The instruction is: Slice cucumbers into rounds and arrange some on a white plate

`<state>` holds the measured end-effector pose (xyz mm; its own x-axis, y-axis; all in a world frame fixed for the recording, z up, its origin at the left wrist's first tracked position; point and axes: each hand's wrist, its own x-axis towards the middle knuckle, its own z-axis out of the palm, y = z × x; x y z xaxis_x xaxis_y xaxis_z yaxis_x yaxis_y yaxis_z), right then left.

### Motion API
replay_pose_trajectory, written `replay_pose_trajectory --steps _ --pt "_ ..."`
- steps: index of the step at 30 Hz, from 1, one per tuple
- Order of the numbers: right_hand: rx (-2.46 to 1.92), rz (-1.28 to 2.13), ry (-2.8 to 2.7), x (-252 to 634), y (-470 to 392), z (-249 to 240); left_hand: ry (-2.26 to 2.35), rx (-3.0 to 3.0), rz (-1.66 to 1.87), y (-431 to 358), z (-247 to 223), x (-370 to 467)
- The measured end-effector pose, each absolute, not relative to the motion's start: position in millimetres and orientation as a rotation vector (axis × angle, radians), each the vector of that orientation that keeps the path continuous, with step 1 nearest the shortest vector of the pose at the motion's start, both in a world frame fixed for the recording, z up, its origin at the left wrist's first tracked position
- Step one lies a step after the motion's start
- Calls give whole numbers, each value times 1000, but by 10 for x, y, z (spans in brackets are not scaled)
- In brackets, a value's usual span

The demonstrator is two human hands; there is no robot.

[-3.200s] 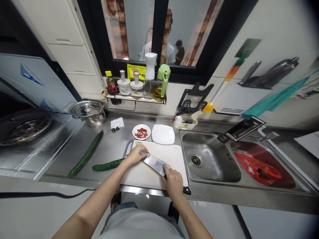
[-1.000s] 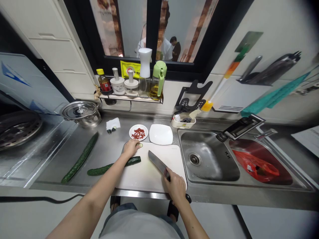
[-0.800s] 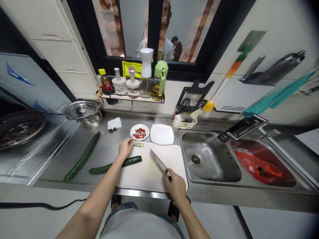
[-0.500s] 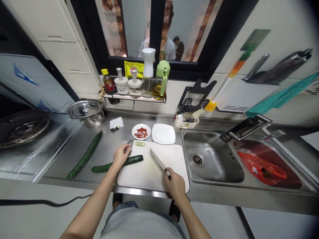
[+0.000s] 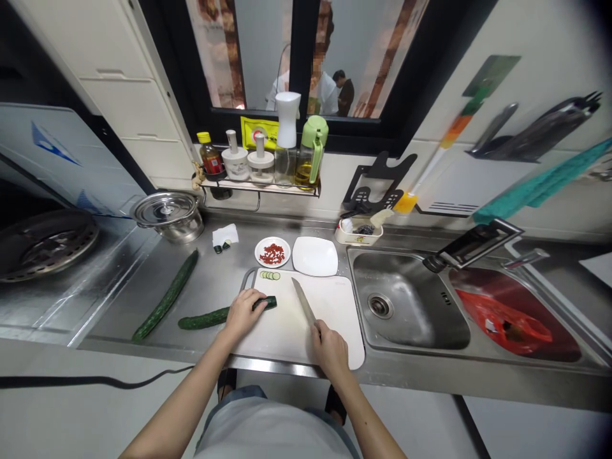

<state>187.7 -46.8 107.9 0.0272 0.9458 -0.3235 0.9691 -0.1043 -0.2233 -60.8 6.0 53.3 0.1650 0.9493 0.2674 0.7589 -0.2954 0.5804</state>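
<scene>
My left hand (image 5: 245, 311) is wrapped over a cucumber (image 5: 204, 319) near its cut end, which lies on the white cutting board (image 5: 287, 341). The other end reaches past the board onto the steel counter. In my right hand (image 5: 331, 347) is a knife (image 5: 303, 301), its blade pointing away from me over the board, apart from the cucumber. Several thin cucumber slices (image 5: 270, 275) lie in a row at the board's far left. A second, whole cucumber (image 5: 166, 296) rests on the counter to the left.
Behind the board stand a plate of red pieces (image 5: 272, 253) and a white plate (image 5: 315, 256). A sink (image 5: 406, 306) is on the right, a lidded pot (image 5: 168, 217) at the back left. Bottles (image 5: 285, 150) stand on a shelf. People show in the window.
My left hand has moved right and down onto the cucumber and closed round it. The knife has turned to point more directly away from me, its tip slightly farther right and away.
</scene>
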Motion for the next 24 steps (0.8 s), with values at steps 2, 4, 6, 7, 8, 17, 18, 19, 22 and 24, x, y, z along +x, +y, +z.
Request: replay_pose_trajectory --steps 2,4,6,7,8,17,18,19,22,24 --pt "2190 -641 2060 1844 -456 1091 1588 2175 861 67 525 -581" --pt "2168 -668 2066 1802 -439 1098 1548 2203 869 76 509 -561" --pt "2145 -687 2086 1748 -420 1108 1526 2218 876 84 481 -548" --pt "2132 -694 2098 1716 -411 1116 1520 2220 878 86 464 -545" --pt "2117 -699 2111 1681 -401 1126 1517 2220 881 87 447 -543" --pt "2013 -758 2150 1347 -342 1248 1531 2290 847 98 377 -534" --pt "2012 -763 2145 1319 -338 1255 1533 2304 845 102 374 -531" --pt "2011 -769 2141 1294 -335 1260 1536 2316 845 105 371 -528" --pt "2002 -790 2137 1239 -325 1266 1547 2346 846 107 365 -524" --pt "1994 -796 2140 1217 -320 1265 1550 2359 847 104 363 -524"
